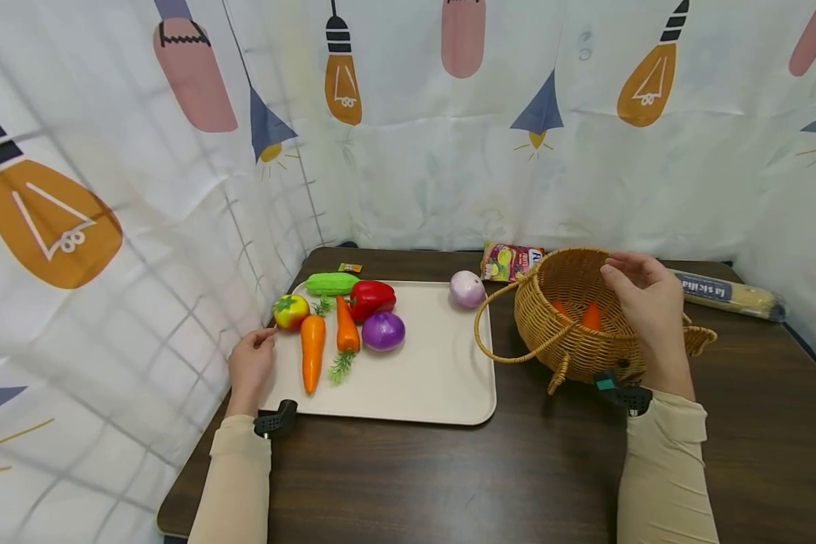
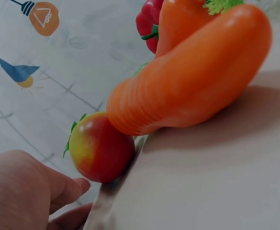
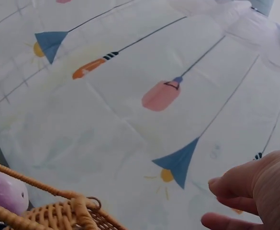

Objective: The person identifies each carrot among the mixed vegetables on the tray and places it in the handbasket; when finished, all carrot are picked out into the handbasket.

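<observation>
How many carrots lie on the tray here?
2. One carrot lies near the left side of the tray, a second carrot just right of it, beside the red pepper. Orange things in the basket are partly hidden and may be more carrots.

I wear creased beige sleeves [image 1: 236,483], a black left wrist device [image 1: 282,418] and a black right wrist device [image 1: 634,399] with a teal patch [image 1: 606,382].

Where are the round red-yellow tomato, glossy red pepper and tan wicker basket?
Round red-yellow tomato [image 2: 103,149], left wrist view, front.
Glossy red pepper [image 1: 372,301], head view, body.
Tan wicker basket [image 1: 590,357], head view, outer wall.
</observation>
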`<state>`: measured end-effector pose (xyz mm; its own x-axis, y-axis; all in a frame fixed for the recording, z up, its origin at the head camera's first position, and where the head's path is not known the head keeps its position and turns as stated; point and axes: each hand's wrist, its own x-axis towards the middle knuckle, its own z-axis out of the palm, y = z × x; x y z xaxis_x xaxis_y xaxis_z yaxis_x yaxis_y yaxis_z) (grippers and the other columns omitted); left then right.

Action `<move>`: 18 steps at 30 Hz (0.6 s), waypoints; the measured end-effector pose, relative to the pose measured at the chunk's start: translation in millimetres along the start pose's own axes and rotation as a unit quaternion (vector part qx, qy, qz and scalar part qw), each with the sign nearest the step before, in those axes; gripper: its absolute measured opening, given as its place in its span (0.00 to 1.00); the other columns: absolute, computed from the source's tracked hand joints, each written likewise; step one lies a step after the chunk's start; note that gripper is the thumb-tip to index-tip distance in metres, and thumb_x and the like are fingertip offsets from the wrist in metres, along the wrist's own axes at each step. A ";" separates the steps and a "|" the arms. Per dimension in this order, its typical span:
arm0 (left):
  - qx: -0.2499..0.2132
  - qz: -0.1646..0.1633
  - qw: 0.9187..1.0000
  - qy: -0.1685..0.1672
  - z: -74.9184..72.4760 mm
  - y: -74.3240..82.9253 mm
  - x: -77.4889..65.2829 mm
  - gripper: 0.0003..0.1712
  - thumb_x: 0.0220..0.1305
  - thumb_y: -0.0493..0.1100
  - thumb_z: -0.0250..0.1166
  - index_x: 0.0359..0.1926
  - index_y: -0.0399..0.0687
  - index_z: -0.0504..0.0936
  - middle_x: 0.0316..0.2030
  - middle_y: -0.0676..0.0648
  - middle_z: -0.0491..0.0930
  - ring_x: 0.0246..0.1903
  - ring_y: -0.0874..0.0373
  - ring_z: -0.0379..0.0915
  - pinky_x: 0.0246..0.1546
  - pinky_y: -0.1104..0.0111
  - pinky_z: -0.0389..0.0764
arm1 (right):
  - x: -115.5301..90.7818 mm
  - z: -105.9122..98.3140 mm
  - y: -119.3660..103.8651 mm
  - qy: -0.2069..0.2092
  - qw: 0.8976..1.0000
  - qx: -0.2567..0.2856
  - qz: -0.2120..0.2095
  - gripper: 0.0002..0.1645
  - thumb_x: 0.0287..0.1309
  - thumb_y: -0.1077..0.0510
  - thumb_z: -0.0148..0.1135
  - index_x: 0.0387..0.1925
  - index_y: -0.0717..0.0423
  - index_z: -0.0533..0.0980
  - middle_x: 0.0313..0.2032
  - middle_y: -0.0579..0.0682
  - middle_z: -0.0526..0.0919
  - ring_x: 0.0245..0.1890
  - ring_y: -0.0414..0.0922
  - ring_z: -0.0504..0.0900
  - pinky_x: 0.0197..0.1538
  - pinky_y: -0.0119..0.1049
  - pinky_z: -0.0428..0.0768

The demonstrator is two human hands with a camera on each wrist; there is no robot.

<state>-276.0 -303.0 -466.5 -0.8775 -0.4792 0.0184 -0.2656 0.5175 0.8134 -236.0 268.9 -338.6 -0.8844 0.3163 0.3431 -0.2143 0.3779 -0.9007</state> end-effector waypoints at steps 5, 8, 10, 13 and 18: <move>-0.003 -0.001 1.000 -0.002 0.4 0.1 1.1 0.21 0.73 0.43 0.49 0.60 0.42 0.78 0.59 0.38 0.76 0.60 0.41 0.67 0.60 0.51 0.67 | -3.3 18.7 -7.0 -0.034 0.998 -0.040 -0.018 0.24 0.66 0.47 0.59 0.58 0.55 0.76 0.46 0.37 0.79 0.45 0.31 0.74 0.46 0.23 0.72; -0.005 -0.004 1.000 -0.005 0.6 0.2 1.4 0.21 0.73 0.43 0.48 0.60 0.42 0.77 0.59 0.38 0.75 0.61 0.41 0.66 0.61 0.50 0.67 | -7.4 30.4 -12.0 -0.052 0.997 -0.049 -0.025 0.25 0.66 0.45 0.58 0.58 0.54 0.76 0.49 0.44 0.80 0.45 0.32 0.75 0.45 0.26 0.73; -0.005 -0.005 1.000 -0.005 0.5 0.0 1.8 0.21 0.73 0.43 0.49 0.60 0.42 0.77 0.59 0.38 0.75 0.61 0.41 0.66 0.61 0.50 0.67 | -10.6 39.3 -15.2 -0.062 0.996 -0.053 -0.034 0.25 0.67 0.46 0.57 0.57 0.56 0.76 0.49 0.49 0.81 0.44 0.34 0.76 0.44 0.27 0.73; -0.004 -0.005 1.000 -0.002 0.2 -0.2 2.0 0.21 0.73 0.43 0.49 0.60 0.42 0.78 0.59 0.38 0.75 0.61 0.41 0.66 0.61 0.51 0.66 | -14.6 54.5 -18.4 -0.076 0.994 -0.059 -0.055 0.23 0.67 0.47 0.57 0.56 0.57 0.77 0.49 0.53 0.82 0.43 0.38 0.77 0.43 0.30 0.74; -0.004 -0.009 1.000 -0.001 0.4 -0.4 2.0 0.21 0.73 0.44 0.49 0.60 0.42 0.78 0.59 0.38 0.75 0.61 0.41 0.66 0.61 0.50 0.66 | -21.6 81.3 -21.8 -0.063 0.991 -0.062 -0.095 0.17 0.66 0.51 0.60 0.50 0.58 0.80 0.44 0.52 0.85 0.41 0.42 0.81 0.43 0.26 0.75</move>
<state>-277.8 -303.8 -467.0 -0.8737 -0.4865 0.0032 -0.2776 0.5038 0.8180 -245.9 183.1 -348.0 -0.8797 0.1200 0.4601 -0.3363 0.5271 -0.7804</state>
